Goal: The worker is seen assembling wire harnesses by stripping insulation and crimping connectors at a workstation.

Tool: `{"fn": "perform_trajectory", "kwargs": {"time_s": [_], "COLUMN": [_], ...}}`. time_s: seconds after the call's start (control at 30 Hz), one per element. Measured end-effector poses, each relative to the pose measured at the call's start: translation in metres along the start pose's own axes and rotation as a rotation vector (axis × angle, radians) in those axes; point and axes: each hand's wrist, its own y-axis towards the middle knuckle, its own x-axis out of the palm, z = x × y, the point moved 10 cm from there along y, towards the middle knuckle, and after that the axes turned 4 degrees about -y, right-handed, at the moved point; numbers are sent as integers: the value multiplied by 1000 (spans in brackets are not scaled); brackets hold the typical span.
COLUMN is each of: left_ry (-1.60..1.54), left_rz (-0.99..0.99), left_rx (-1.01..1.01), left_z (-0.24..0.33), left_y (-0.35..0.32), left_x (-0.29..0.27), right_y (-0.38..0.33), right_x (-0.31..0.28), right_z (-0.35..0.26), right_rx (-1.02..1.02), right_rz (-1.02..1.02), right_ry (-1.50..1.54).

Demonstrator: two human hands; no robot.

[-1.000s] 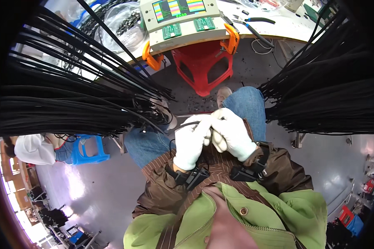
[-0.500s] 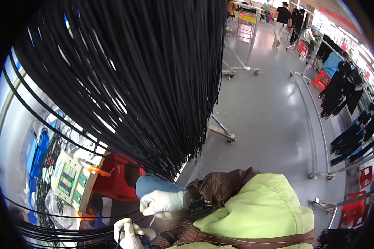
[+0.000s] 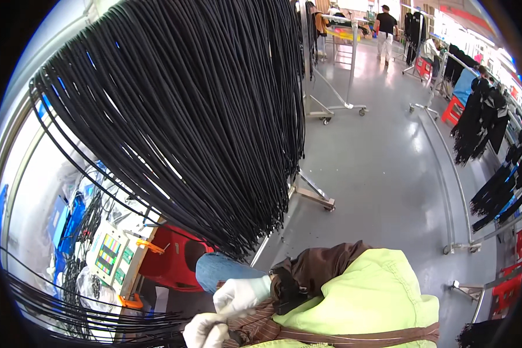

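My left hand [image 3: 205, 330], in a white glove, is low in the view with its fingers curled closed. Thin black cables [image 3: 139, 325] run from the left edge right up to it and appear to end in its grip. Just above and to the right, my right hand [image 3: 241, 297] wears a white glove too and is closed, fingertips close to the left hand. What it pinches is hidden. A dense curtain of long black cables [image 3: 180, 116] hangs in front of me, its lower ends near my knee [image 3: 223, 271].
A metal rack on wheels [image 3: 316, 194] bears the hanging cables. At left stands a workbench with a tester panel [image 3: 107, 255] and orange clamps [image 3: 151, 246], beside a red stool [image 3: 171, 261]. More racks with black cable bundles [image 3: 475, 119] line the right. A person [image 3: 385, 29] stands far off.
Both hands have shifted right and slightly down in the view, closer together. The single cable stretched to my right hand no longer shows. The view has tilted; the far person has turned.
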Motion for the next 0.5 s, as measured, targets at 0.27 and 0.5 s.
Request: {"fn": "perform_trajectory", "kwargs": {"time_s": [0.27,0.5], "left_ry": [638,179], "left_rz": [786,800], "left_rx": [575,819], "left_z": [105,206], "left_y": [-50,-60], "left_x": [-85,-161], "right_y": [-20,-19], "right_x": [-40,-145], "right_z": [-12,169], "right_rx": [-422,-178], "right_rz": [23,-300], "right_ry": [-537,-1531]}}
